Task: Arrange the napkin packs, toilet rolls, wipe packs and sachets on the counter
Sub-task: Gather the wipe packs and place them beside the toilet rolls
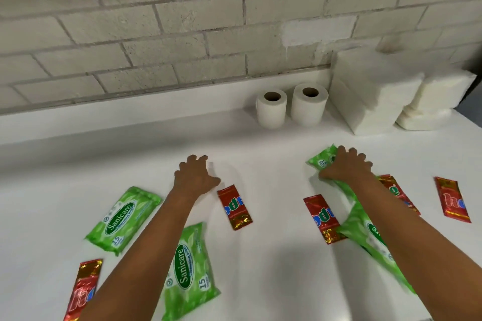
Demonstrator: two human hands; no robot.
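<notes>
My right hand grips the upper end of a green wipe pack on the white counter. Another green wipe pack lies under my right forearm. My left hand hovers open over the counter, just beside a red sachet. Two more green wipe packs lie at the left and under my left forearm. Other red sachets lie at centre right, behind my right arm, far right and bottom left. Two toilet rolls stand upright at the back.
White napkin packs are stacked at the back right corner, with a lower stack beside them. A painted brick wall rises behind the counter's raised back ledge.
</notes>
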